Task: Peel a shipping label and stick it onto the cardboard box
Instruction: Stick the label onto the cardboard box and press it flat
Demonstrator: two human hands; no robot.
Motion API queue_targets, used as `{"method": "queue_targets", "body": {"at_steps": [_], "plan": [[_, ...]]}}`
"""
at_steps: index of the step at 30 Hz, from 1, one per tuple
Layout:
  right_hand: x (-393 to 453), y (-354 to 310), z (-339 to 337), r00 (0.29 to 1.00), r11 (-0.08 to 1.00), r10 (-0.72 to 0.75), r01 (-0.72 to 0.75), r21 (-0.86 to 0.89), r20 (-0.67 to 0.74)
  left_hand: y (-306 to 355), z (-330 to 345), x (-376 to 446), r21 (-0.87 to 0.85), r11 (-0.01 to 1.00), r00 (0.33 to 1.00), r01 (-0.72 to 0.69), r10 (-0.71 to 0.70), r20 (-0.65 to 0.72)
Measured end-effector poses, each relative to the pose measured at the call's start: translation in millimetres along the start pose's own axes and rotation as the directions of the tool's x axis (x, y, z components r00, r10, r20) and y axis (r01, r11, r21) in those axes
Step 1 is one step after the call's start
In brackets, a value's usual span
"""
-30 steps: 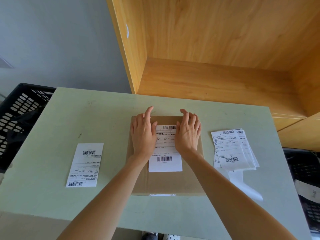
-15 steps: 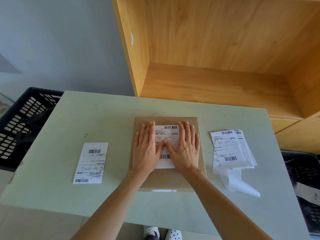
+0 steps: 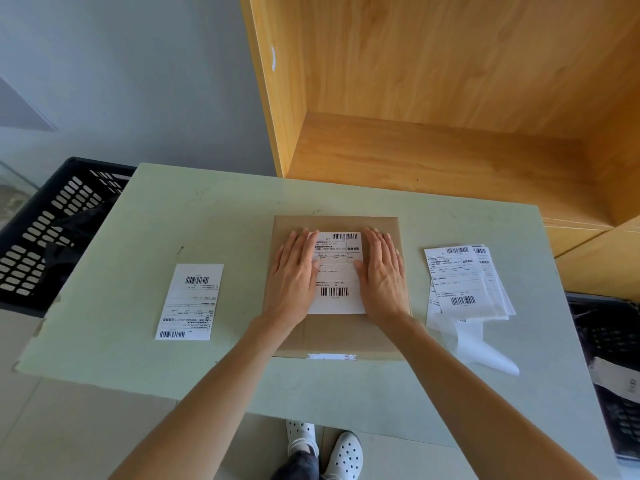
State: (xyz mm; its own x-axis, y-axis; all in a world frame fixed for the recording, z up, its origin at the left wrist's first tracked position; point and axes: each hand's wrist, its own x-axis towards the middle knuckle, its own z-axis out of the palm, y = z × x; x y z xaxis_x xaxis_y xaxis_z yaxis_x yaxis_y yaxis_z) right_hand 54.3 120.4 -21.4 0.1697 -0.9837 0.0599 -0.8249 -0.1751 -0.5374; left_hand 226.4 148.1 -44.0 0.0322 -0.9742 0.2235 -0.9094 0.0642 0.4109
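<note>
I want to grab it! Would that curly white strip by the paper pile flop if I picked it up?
Probably yes. The strip looks thin and already curls off the table, so it would likely droop. It seems very light, so a puff of air might move it. Its shiny look suggests it could be slippery.

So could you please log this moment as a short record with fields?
surface: pale green table
box: cardboard box, centred
label: shipping label flat on box top
left hand: flat, on label's left edge
right hand: flat, on label's right edge
spare label: left of box
label stack: right of box
</note>
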Motion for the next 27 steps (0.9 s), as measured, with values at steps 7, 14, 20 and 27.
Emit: {"method": "queue_targets", "body": {"at_steps": [7, 14, 20, 27], "plan": [[-16, -5, -8, 0.999, 1.0, 0.028, -0.028, -0.013, -0.018, 2, -16, -7, -0.05, 0.998, 1.0, 0.026, -0.026, -0.015], [-32, -11, 4, 0.998, 0.987, 0.058, -0.056, -0.153, 0.007, 10, -13, -29, 0.078, 0.995, 0.997, 0.058, -0.062, 0.047], [-35, 1, 0, 1.0, 0.994, 0.003, -0.003, -0.111, -0.001, 4, -12, -33, 0.028, 0.999, 1.0, 0.019, -0.02, 0.015], [-36, 4, -4, 1.0, 1.0, -0.008, 0.008, -0.027, 0.004, 2, -11, -33, 0.04, 0.999, 0.999, -0.032, 0.032, -0.006]]}}
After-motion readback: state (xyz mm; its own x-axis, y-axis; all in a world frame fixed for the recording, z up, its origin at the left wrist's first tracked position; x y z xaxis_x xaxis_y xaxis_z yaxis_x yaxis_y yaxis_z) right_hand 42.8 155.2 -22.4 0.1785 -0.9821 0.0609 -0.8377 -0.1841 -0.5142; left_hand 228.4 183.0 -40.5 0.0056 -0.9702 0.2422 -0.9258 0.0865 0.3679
